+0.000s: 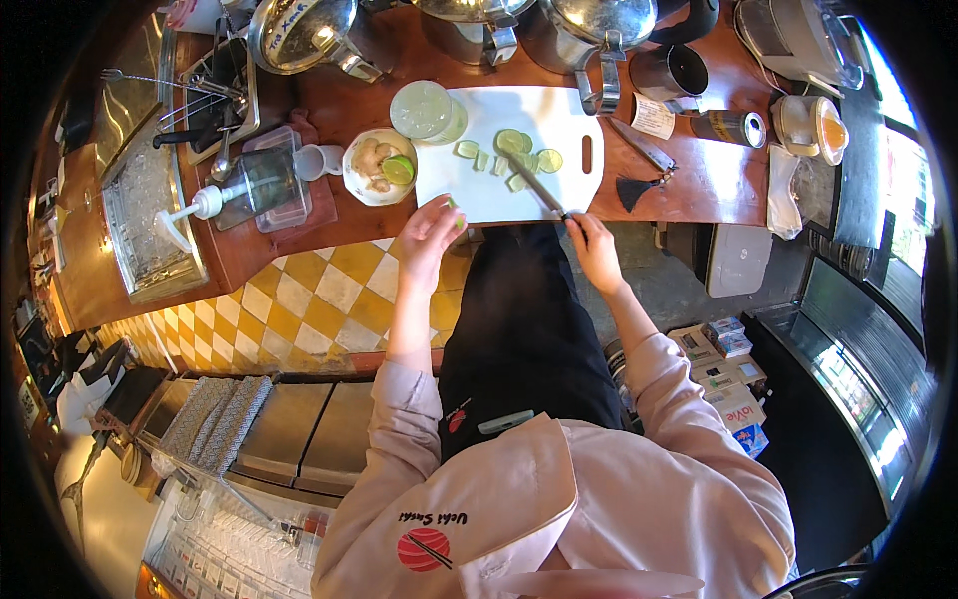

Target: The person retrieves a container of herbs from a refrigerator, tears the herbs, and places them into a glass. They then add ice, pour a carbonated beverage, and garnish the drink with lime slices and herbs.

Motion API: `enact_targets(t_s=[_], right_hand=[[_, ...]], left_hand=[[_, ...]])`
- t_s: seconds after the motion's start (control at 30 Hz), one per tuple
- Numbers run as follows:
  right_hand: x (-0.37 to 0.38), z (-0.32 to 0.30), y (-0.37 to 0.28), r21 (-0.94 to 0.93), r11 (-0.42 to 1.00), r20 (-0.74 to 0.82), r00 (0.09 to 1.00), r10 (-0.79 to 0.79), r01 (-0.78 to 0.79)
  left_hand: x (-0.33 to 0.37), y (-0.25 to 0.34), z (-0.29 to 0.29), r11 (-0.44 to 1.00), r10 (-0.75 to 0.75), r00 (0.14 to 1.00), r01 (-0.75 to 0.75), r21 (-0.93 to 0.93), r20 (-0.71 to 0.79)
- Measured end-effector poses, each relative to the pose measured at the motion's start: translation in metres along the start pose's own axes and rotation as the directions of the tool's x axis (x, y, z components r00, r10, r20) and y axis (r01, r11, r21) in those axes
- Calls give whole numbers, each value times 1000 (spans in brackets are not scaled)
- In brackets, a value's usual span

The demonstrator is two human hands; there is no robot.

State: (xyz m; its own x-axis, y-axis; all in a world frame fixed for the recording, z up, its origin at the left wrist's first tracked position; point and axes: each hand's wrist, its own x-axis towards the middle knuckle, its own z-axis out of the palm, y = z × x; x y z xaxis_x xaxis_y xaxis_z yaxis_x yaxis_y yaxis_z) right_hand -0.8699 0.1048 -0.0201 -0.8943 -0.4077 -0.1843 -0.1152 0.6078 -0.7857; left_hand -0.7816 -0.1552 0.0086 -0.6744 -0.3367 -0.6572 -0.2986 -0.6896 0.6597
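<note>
A white cutting board (pixel 464 204) lies at the counter's near edge, with lime slices (pixel 513 141) and several small lime wedges on its middle. My right hand (pixel 596 252) is closed round the dark handle of a knife (pixel 539 187); the blade slants up and left, its tip among the cut limes. Off the board's near left corner, my left hand (pixel 429 240) pinches a small green piece of lime (pixel 459 221), mostly hidden by the fingers. Just beyond that hand, a bowl (pixel 351 186) holds pale yellowish pieces and a cut lime (pixel 398 170).
A lidded clear tub (pixel 421 110) stands on the board's left end. Steel pitchers (pixel 604 25) line the back. To the right lie a sheathed blade with a black tassel (pixel 636 190) and a can (pixel 733 128). A pump bottle (pixel 244 195) stands left, near an ice bin (pixel 155 240).
</note>
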Motion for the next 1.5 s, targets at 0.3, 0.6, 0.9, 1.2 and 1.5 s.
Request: enact_targets(t_s=[0.3,0.6,0.9,1.2,1.5], right_hand=[[-7,-1,-25,-90,977,15,982,-190,191],[-5,-14,-15,-389,817,348,889,-297,425],[-16,-30,-3,-384,889,282,948,-146,251],[-31,-40,16,-120,991,-136,990,40,-57],[-47,-38,23,-84,984,-172,975,143,-160]], left_hand=[[31,-36,15,-22,699,609,-507,862,376],[38,-27,4,-48,612,665,-509,860,428],[40,-24,7,-45,692,596,-528,848,408],[64,-11,84,-135,665,461,-699,702,587],[78,-34,120,-352,442,550,-621,701,709]])
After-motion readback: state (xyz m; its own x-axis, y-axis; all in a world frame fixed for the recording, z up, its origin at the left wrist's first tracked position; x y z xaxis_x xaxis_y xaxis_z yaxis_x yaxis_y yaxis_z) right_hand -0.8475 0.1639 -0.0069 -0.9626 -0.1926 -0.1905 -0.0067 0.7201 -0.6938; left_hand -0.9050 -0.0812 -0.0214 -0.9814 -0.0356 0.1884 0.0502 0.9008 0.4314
